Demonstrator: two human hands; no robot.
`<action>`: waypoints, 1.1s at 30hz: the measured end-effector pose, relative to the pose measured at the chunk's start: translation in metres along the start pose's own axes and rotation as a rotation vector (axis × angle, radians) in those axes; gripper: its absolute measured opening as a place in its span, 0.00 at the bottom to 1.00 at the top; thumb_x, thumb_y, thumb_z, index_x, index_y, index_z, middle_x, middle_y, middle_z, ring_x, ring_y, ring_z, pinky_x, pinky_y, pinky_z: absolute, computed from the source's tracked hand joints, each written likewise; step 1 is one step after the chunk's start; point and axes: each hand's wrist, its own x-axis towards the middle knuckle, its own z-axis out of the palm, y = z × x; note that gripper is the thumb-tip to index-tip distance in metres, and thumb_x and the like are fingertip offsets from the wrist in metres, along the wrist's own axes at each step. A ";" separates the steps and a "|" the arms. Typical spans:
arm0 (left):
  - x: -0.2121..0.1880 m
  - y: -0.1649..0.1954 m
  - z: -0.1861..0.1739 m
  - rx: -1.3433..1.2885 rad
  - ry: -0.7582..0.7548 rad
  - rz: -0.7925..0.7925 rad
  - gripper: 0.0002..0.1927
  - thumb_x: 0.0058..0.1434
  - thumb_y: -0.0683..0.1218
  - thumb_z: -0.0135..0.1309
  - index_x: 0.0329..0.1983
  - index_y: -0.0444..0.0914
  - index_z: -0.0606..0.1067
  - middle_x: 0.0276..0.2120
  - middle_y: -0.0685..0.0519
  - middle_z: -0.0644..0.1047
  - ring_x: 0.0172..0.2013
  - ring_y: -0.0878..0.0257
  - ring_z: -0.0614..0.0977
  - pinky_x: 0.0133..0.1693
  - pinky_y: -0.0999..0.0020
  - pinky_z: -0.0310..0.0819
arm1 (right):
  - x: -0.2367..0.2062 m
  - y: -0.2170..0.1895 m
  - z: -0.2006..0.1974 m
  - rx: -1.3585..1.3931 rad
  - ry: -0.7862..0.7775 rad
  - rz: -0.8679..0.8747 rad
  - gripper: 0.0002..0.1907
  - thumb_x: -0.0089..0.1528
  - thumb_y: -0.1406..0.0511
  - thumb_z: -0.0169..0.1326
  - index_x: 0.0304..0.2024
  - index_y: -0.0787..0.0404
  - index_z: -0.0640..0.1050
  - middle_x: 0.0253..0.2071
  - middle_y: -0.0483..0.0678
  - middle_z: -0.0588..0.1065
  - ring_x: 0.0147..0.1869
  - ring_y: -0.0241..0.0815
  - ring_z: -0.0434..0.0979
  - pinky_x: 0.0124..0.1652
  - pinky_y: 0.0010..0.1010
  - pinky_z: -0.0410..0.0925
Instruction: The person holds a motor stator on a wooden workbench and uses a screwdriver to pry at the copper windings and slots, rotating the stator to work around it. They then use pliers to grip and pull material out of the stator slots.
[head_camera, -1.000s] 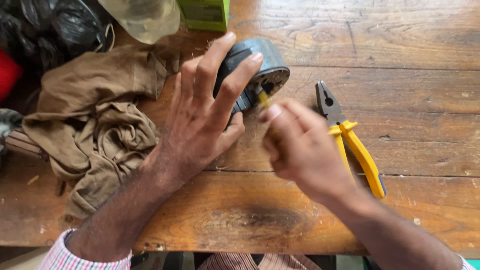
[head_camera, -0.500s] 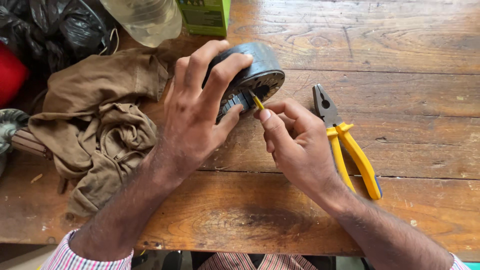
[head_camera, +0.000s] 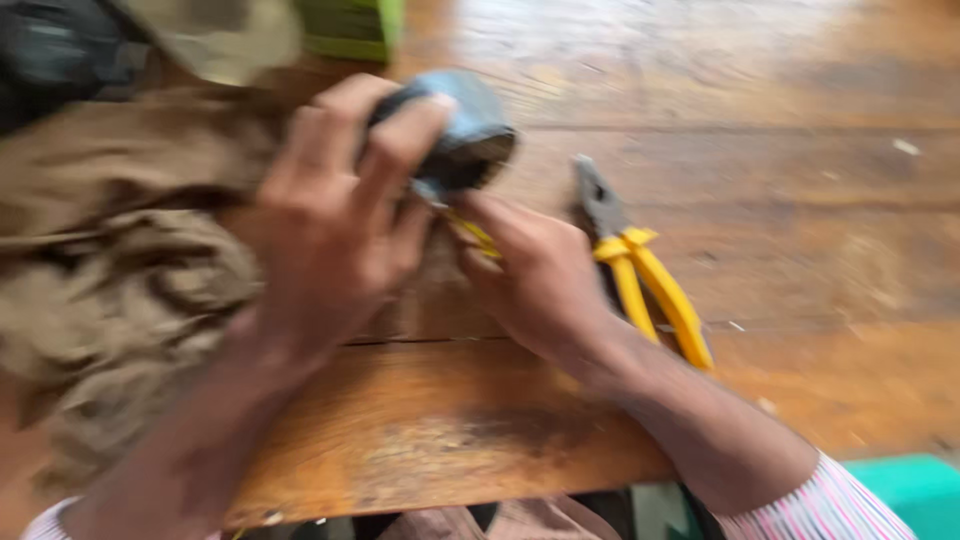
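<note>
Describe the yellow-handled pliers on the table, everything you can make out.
The pliers lie flat on the wooden table, just right of the right hand. Dark grey metal jaws point away from the person; two yellow handles, apparently plastic-coated, run toward the near right and sit slightly apart. Neither hand grips them; the right hand's edge overlaps them, but blur hides whether it touches.

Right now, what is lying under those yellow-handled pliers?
The pliers lie on bare brown wooden table, planks showing all round them. The right hand covers the near edge of the handles, so that spot is hidden.
</note>
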 end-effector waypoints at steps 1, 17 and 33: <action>-0.001 -0.002 0.000 0.005 -0.015 0.020 0.32 0.61 0.37 0.66 0.66 0.41 0.67 0.57 0.41 0.71 0.56 0.44 0.77 0.56 0.50 0.76 | 0.002 0.005 0.003 -0.020 -0.032 0.010 0.14 0.64 0.68 0.59 0.53 0.59 0.76 0.42 0.56 0.80 0.44 0.57 0.83 0.40 0.43 0.75; -0.033 -0.026 0.007 0.002 -0.186 0.090 0.27 0.68 0.35 0.54 0.69 0.37 0.63 0.60 0.42 0.66 0.58 0.52 0.74 0.57 0.61 0.73 | 0.025 0.031 0.002 -0.059 -0.157 -0.091 0.11 0.68 0.61 0.60 0.52 0.51 0.80 0.45 0.46 0.82 0.49 0.50 0.85 0.47 0.42 0.76; -0.038 -0.028 0.024 -0.203 -0.225 0.003 0.25 0.75 0.33 0.55 0.72 0.31 0.62 0.62 0.43 0.69 0.60 0.52 0.75 0.64 0.62 0.73 | 0.019 0.048 0.008 0.019 -0.165 -0.102 0.10 0.67 0.62 0.60 0.50 0.54 0.80 0.43 0.46 0.83 0.46 0.47 0.85 0.45 0.41 0.77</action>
